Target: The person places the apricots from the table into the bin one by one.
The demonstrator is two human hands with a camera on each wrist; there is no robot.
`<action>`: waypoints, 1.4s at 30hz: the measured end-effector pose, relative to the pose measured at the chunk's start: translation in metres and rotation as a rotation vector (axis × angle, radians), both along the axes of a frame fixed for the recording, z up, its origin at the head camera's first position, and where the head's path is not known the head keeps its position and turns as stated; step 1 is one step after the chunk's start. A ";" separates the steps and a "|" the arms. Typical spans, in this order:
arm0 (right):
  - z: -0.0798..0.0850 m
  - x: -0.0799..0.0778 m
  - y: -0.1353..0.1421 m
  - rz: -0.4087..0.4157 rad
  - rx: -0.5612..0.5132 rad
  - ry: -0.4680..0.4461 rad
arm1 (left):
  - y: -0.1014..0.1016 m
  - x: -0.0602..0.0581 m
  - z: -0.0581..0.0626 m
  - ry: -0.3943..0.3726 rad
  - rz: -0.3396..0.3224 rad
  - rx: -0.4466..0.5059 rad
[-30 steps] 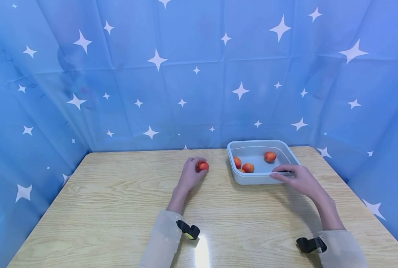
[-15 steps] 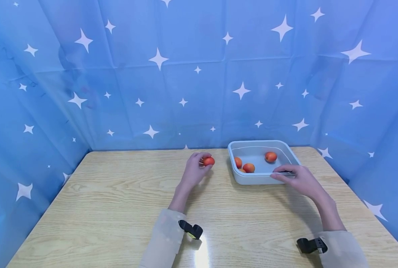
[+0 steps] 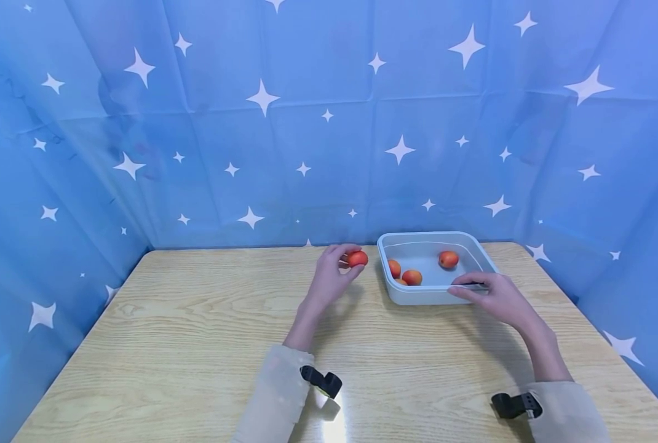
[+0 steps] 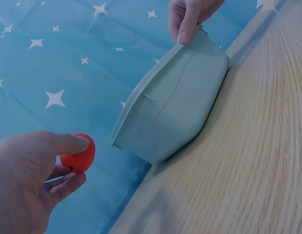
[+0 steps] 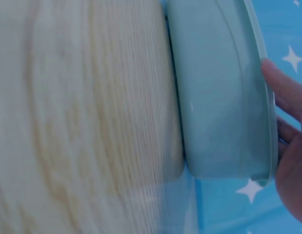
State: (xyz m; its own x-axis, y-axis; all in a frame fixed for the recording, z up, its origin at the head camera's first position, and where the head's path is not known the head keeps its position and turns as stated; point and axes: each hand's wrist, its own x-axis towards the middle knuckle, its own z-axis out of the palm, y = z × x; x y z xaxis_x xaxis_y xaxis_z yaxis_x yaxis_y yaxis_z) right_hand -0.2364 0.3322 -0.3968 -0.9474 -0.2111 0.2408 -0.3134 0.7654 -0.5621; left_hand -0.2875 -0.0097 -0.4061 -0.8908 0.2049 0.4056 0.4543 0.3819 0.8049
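Observation:
Between thumb and fingers my left hand [image 3: 329, 278] pinches a small red-orange fruit [image 3: 358, 258], kind not certain, lifted above the table just left of a pale blue plastic bin [image 3: 423, 296]. The left wrist view shows the same fruit [image 4: 78, 155] apart from the bin's wall [image 4: 175, 102]. My right hand [image 3: 497, 296] grips the bin's near rim toward its right corner, thumb outside, as the right wrist view also shows with the hand [image 5: 292, 126] at the rim. Inside the bin lie several similar fruits, one orange-red fruit [image 3: 448, 259] at the back right and others at the left front.
The bin stands on a light wood table [image 3: 196, 320] near its back edge. A blue star-patterned curtain [image 3: 307, 141] hangs behind and at both sides. Black wrist cameras sit on the left sleeve [image 3: 322, 381] and the right sleeve [image 3: 516, 406].
My left hand has raised the fruit off the table and carried it right, closer to the bin. The right hand keeps its hold on the rim, and the bin stays in place.

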 end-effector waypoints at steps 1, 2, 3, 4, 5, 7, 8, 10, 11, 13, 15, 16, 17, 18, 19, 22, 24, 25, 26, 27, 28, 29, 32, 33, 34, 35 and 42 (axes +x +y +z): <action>0.000 0.000 0.000 0.000 0.000 0.000 | 0.001 0.001 0.001 0.005 -0.005 0.006; 0.000 0.000 0.000 -0.001 0.000 -0.001 | 0.003 0.001 0.002 0.008 -0.011 0.013; 0.000 0.000 0.000 -0.001 0.001 -0.001 | 0.004 0.002 0.003 0.011 -0.016 0.019; 0.000 0.000 0.000 -0.001 0.001 -0.002 | 0.005 0.002 0.004 0.012 -0.021 0.025; 0.000 0.000 0.000 -0.001 0.002 -0.002 | 0.007 0.003 0.005 0.014 -0.026 0.031; -0.001 0.000 0.000 -0.002 0.003 -0.002 | 0.010 0.005 0.007 0.020 -0.039 0.041; -0.001 0.000 0.001 -0.001 0.004 -0.001 | 0.011 0.005 0.008 0.026 -0.044 0.042; -0.001 0.000 0.001 -0.001 0.004 0.001 | 0.014 0.006 0.010 0.041 -0.061 0.055; -0.001 0.000 0.001 0.000 0.003 0.002 | 0.016 0.007 0.011 0.050 -0.069 0.060; -0.001 0.000 0.001 0.002 0.002 0.004 | 0.019 0.007 0.012 0.061 -0.084 0.067; 0.000 0.000 0.000 0.003 0.000 0.005 | 0.022 0.008 0.013 0.064 -0.096 0.074; 0.000 0.000 0.000 0.004 0.000 0.005 | 0.023 0.008 0.014 0.061 -0.099 0.073; 0.000 0.000 0.000 0.004 -0.001 0.004 | 0.025 0.008 0.014 0.060 -0.103 0.071; 0.000 0.000 0.000 0.004 -0.001 0.004 | 0.026 0.009 0.015 0.055 -0.108 0.069; 0.000 0.000 0.000 0.003 -0.001 0.003 | 0.028 0.009 0.015 0.053 -0.112 0.066; 0.000 0.000 0.000 0.003 -0.001 0.000 | 0.033 0.011 0.017 0.058 -0.122 0.057; 0.000 0.000 0.000 0.003 0.000 0.000 | 0.036 0.012 0.017 0.063 -0.130 0.046; 0.000 0.000 0.000 0.002 0.001 0.000 | 0.038 0.012 0.018 0.067 -0.134 0.041; 0.000 0.000 0.000 0.003 0.001 0.001 | 0.040 0.012 0.018 0.071 -0.140 0.039; 0.000 0.000 0.000 0.003 0.000 0.002 | 0.042 0.013 0.018 0.072 -0.148 0.038; -0.001 0.000 0.000 0.004 0.000 0.002 | 0.044 0.013 0.018 0.076 -0.156 0.036; -0.001 0.000 0.000 0.004 0.001 0.003 | 0.046 0.013 0.018 0.077 -0.164 0.033; -0.001 0.000 0.000 0.004 0.002 0.004 | 0.051 0.013 0.017 0.083 -0.181 0.008; -0.001 0.000 0.000 0.005 0.002 0.004 | 0.053 0.013 0.017 0.085 -0.186 -0.002; -0.001 0.000 0.000 0.005 0.003 0.003 | 0.055 0.013 0.017 0.087 -0.191 -0.013; -0.001 0.000 0.000 0.005 0.003 0.003 | 0.057 0.013 0.017 0.090 -0.192 -0.028; 0.000 0.001 0.000 0.005 0.004 -0.004 | 0.068 0.012 0.017 0.118 -0.214 -0.115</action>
State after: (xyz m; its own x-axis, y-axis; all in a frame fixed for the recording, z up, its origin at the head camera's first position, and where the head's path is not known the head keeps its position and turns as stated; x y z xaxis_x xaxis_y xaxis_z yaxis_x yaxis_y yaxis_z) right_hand -0.2355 0.3326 -0.3969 -0.9471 -0.2167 0.2365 -0.3152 0.7658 -0.5605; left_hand -0.2755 0.0584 -0.3888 -0.7702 0.4345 0.4669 0.6225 0.3529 0.6985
